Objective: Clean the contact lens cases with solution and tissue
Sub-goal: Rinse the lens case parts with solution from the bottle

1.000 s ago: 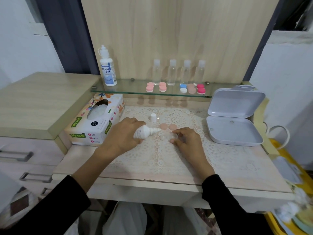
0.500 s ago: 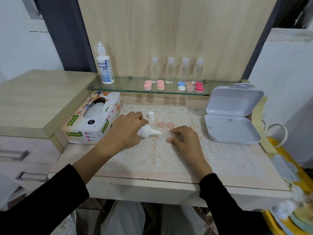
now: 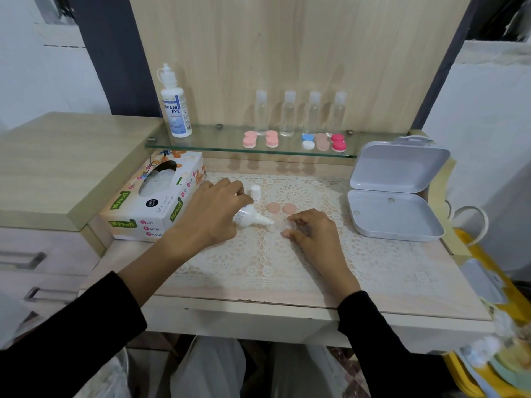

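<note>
A person in black sleeves works at a pale wooden dressing table (image 3: pixel 416 288), the left hand (image 3: pixel 212 216) wrapped around a small white squeeze bottle of solution (image 3: pixel 247 218) tipped on its side. The nozzle is aimed at a clear plastic contact lens case (image 3: pixel 289 225), which the right hand (image 3: pixel 314 238) pinches with curled fingertips and holds down on the cream lace mat (image 3: pixel 258 259). The bottle's white cap (image 3: pixel 255 192) stands just behind the bottle. Two round peach lids (image 3: pixel 273 208) lie side by side on the mat just beyond the case, so this case appears open and at the rinsing stage; whether any liquid has left the nozzle cannot be made out. No tissue is out: the white cardboard tissue box (image 3: pixel 149 202) sits at the left edge of the mat, beside the left wrist, its sheets tucked inside the slot. On the glass shelf (image 3: pixel 201 143) behind, a row of capped lens cases (image 3: pixel 271 140) in pink, blue-and-white, peach and red lines up in front of four clear travel bottles (image 3: pixel 288 113), with a tall white-and-blue solution bottle (image 3: pixel 175 113) at the shelf's left end. By this showing the job looks to be in its early part: one case being wetted, its wiping to come, the shelf cases apparently not yet opened. A pale grey hinged plastic box (image 3: pixel 393 214) lies open at right, well apart from both hands.
</note>
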Available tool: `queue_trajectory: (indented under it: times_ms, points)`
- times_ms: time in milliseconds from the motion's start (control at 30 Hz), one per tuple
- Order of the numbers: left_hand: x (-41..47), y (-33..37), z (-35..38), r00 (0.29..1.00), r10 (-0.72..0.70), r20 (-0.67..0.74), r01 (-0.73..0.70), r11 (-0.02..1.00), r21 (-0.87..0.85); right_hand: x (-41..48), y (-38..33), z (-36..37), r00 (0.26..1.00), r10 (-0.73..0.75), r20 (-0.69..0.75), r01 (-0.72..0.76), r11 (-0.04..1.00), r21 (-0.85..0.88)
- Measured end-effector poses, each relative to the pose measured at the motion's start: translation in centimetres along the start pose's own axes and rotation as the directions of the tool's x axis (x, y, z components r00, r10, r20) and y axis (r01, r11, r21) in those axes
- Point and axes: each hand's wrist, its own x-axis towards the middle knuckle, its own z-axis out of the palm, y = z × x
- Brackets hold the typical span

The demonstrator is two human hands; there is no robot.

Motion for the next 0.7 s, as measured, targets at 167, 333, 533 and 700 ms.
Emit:
queue_trajectory:
  times_ms: [167,333,533,700]
  points:
    - [0.1,0.2,-0.4,1.0,-0.005,0.027,0.005,1.0,0.015,0.0,0.0,0.0,1.0,0.003,0.003,-0.003,1.0,0.003]
    - [0.3,0.5,-0.9,0.997,-0.02,0.079,0.016,0.998,0.054,0.0,-0.1,0.0,1.0,0.002,0.003,-0.002,1.0,0.004]
    - [0.5,0.8,-1.6,0.996,-0.024,0.087,0.013,0.993,0.118,-0.1,-0.1,0.0,1.0,-0.001,0.006,0.001,1.0,0.003]
    - [0.6,1.0,-1.8,0.996,-0.026,0.083,0.015,0.992,0.129,0.0,0.0,0.0,1.0,0.005,0.008,-0.006,1.0,0.008]
